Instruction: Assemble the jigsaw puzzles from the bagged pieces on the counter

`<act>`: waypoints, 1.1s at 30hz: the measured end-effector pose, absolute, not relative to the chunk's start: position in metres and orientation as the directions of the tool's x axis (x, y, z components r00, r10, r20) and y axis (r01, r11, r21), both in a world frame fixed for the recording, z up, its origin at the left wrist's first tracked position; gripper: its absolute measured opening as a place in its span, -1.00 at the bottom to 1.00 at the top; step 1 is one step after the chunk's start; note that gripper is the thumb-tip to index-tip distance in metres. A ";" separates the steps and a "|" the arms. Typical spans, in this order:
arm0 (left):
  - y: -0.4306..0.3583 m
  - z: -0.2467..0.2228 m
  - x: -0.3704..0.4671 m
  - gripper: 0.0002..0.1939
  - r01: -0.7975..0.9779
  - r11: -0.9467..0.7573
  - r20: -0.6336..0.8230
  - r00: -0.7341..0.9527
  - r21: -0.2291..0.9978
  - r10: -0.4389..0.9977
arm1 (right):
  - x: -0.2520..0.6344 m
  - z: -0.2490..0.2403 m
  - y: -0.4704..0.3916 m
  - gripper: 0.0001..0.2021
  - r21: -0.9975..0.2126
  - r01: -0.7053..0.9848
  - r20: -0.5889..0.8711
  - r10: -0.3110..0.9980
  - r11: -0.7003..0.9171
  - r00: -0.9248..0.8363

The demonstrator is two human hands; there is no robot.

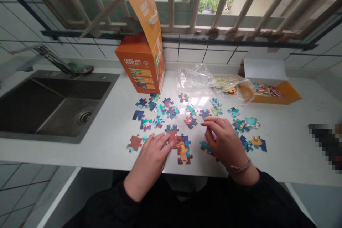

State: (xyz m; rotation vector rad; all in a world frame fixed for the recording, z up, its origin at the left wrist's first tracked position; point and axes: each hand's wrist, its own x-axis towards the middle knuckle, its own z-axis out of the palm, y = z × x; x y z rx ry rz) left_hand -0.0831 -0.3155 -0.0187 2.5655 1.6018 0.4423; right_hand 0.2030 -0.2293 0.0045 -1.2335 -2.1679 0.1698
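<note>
My left hand lies flat on the counter, its fingers stretched out. Its fingertips rest beside joined puzzle pieces, brown and dark blue, with an orange figure on the lower one. A brown puzzle piece lies left of that hand, and a teal one shows partly beneath its fingers. My right hand hovers above pink and teal pieces that it partly covers. Its index finger reaches left, apart from the thumb, and no held piece shows. Just beyond it lies a red-and-blue puzzle piece.
Loose puzzle pieces spread across the white counter. An orange puzzle box stands open behind them. Clear plastic wrap and an open yellow box of pieces sit at the back right. A sink is at left.
</note>
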 end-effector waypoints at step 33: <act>-0.326 -0.006 -0.182 -0.55 0.860 0.194 -0.001 -0.220 0.471 0.976 | 0.249 -0.041 -0.294 -0.79 -0.399 0.762 0.563 0.792 0.511 -0.236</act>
